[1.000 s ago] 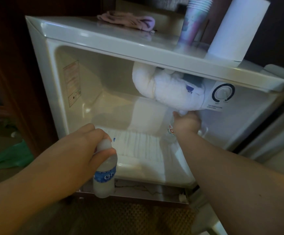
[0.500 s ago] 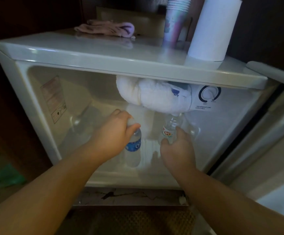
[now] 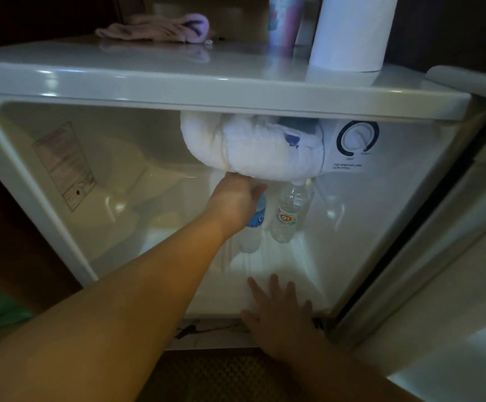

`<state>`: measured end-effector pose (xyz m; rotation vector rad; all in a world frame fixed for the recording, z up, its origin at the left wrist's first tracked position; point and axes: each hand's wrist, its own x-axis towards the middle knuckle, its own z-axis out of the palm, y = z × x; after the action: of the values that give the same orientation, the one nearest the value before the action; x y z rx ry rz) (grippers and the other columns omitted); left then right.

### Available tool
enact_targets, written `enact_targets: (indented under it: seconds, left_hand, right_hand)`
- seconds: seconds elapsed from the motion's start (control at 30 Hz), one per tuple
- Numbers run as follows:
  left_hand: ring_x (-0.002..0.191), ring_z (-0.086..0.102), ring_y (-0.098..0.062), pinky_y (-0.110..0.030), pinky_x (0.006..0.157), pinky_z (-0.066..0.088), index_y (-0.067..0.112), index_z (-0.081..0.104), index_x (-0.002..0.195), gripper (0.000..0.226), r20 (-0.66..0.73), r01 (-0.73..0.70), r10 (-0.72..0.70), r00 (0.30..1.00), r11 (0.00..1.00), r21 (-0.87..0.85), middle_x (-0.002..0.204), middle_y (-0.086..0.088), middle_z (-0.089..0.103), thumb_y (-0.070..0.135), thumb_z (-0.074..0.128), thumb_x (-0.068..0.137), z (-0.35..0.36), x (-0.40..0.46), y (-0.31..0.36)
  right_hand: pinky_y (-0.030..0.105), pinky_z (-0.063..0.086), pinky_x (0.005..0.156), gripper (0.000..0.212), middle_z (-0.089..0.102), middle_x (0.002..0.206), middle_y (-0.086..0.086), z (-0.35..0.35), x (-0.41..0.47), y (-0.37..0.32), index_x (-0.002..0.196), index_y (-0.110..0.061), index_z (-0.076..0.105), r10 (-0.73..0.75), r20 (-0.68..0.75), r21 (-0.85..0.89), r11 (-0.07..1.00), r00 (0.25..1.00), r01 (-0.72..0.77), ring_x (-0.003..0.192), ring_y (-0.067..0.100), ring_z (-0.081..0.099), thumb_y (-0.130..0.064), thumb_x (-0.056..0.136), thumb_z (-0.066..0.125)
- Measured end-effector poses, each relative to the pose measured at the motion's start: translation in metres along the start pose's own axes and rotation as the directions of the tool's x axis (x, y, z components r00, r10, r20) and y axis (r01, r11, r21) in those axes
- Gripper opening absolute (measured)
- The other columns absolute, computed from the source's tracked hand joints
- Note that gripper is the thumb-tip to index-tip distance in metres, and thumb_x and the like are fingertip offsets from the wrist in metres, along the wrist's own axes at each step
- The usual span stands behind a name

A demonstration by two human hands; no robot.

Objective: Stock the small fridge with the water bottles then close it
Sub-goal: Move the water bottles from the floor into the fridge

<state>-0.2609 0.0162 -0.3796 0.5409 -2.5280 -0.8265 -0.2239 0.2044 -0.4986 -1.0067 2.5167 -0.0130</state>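
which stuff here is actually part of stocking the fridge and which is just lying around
Part of the job: small fridge, open; blue-label bottle gripped by the left hand; red-label bottle standing beside it; right hand, empty, near the front edge.

Lying about: pink cloth, stack of cups, paper roll, all on top.

We cannot see the blue-labelled bottle's (image 3: 254, 227) cap behind the left hand (image 3: 234, 201), and the frame's top edge crops the paper-towel roll (image 3: 352, 33) and cup stack (image 3: 284, 24).
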Motion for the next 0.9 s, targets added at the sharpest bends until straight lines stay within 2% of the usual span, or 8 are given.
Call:
enact_targets:
  seconds: [0.07, 0.17, 0.3, 0.4, 0.57, 0.67, 0.73, 0.9]
  left_hand:
    - [0.121, 0.056, -0.023, -0.018, 0.093, 0.031, 0.015, 0.062, 0.131, 0.032, -0.018, -0.009, 0.007, 1.0, 0.998, -0.069, 0.13, -0.009, 0.063, 0.029, 0.056, 0.103, 0.002, 0.002, 0.003]
    - [0.092, 0.048, -0.002, -0.001, 0.08, 0.029, 0.049, 0.046, 0.095, 0.028, 0.018, 0.03, -0.027, 0.999, 0.992, -0.125, 0.107, 0.011, 0.052, 0.024, 0.051, 0.105, 0.005, 0.008, 0.009]
    - [0.052, 0.03, -0.013, -0.015, 0.037, 0.03, 0.016, 0.045, 0.085, 0.02, 0.134, 0.198, -0.171, 0.976, 0.952, -0.231, 0.066, -0.003, 0.034, 0.005, 0.05, 0.101, 0.014, 0.017, 0.022]
    - [0.039, 0.032, -0.003, -0.012, 0.037, 0.03, 0.018, 0.041, 0.074, 0.03, 0.074, 0.231, -0.22, 0.973, 0.945, -0.23, 0.059, 0.003, 0.032, 0.01, 0.053, 0.101, 0.019, 0.023, 0.021]
    - [0.078, 0.025, 0.022, 0.004, 0.078, 0.02, 0.05, 0.025, 0.078, 0.046, -0.004, 0.155, -0.175, 0.985, 0.885, -0.44, 0.083, 0.033, 0.024, 0.021, 0.051, 0.104, 0.031, 0.022, 0.021]
    - [0.062, 0.042, 0.009, -0.009, 0.057, 0.039, 0.039, 0.043, 0.075, 0.033, -0.018, 0.028, -0.036, 0.999, 0.951, -0.309, 0.07, 0.02, 0.038, 0.022, 0.061, 0.097, 0.038, 0.032, 0.005]
    - [0.065, 0.05, 0.001, -0.004, 0.053, 0.04, 0.018, 0.062, 0.098, 0.002, -0.095, -0.004, -0.016, 0.995, 0.979, -0.202, 0.074, 0.01, 0.05, 0.018, 0.064, 0.099, 0.037, 0.026, 0.001]
    - [0.107, 0.055, -0.008, -0.014, 0.091, 0.043, 0.011, 0.057, 0.136, 0.052, -0.116, -0.09, 0.056, 0.992, 0.946, -0.311, 0.116, 0.003, 0.062, 0.038, 0.071, 0.094, 0.033, 0.014, -0.002]
  right_hand:
    - [0.073, -0.002, 0.114, 0.07, -0.022, 0.168, 0.006, 0.01, 0.005, -0.002, 0.154, -0.049, -0.016, 0.001, 0.005, -0.017, 1.0, 1.0, -0.001, 0.151, 0.045, -0.016, -0.072, 0.097, 0.019]
    - [0.074, -0.008, 0.112, 0.081, -0.03, 0.165, 0.008, 0.017, 0.007, -0.003, 0.153, -0.05, -0.02, 0.006, -0.008, -0.02, 1.0, 1.0, -0.007, 0.149, 0.048, -0.022, -0.077, 0.093, 0.026]
    - [0.076, -0.012, 0.108, 0.101, -0.041, 0.159, 0.007, 0.023, 0.008, -0.001, 0.145, -0.05, -0.034, -0.008, 0.003, -0.036, 0.999, 1.0, 0.008, 0.145, 0.049, -0.031, -0.084, 0.082, 0.038]
    - [0.078, -0.012, 0.107, 0.105, -0.043, 0.158, 0.008, 0.028, 0.009, -0.001, 0.144, -0.05, -0.035, -0.013, -0.019, -0.046, 0.999, 1.0, 0.013, 0.145, 0.049, -0.031, -0.09, 0.077, 0.036]
    - [0.078, -0.012, 0.107, 0.11, -0.045, 0.156, 0.008, 0.024, 0.007, -0.002, 0.145, -0.05, -0.035, -0.017, -0.007, -0.041, 0.999, 1.0, 0.017, 0.144, 0.049, -0.032, -0.091, 0.074, 0.039]
    - [0.077, -0.011, 0.108, 0.113, -0.044, 0.157, 0.009, 0.021, 0.008, -0.002, 0.144, -0.05, -0.035, -0.014, 0.02, -0.057, 0.998, 1.0, 0.015, 0.145, 0.05, -0.031, -0.092, 0.073, 0.041]
    - [0.077, -0.01, 0.108, 0.114, -0.043, 0.157, 0.009, 0.018, 0.01, -0.001, 0.144, -0.05, -0.035, -0.016, 0.045, -0.071, 0.997, 0.999, 0.019, 0.145, 0.051, -0.03, -0.093, 0.072, 0.042]
    - [0.077, -0.006, 0.11, 0.116, -0.04, 0.16, 0.007, 0.006, 0.01, -0.002, 0.146, -0.05, -0.032, 0.0, 0.14, -0.068, 0.998, 0.99, 0.01, 0.146, 0.05, -0.029, -0.089, 0.073, 0.048]
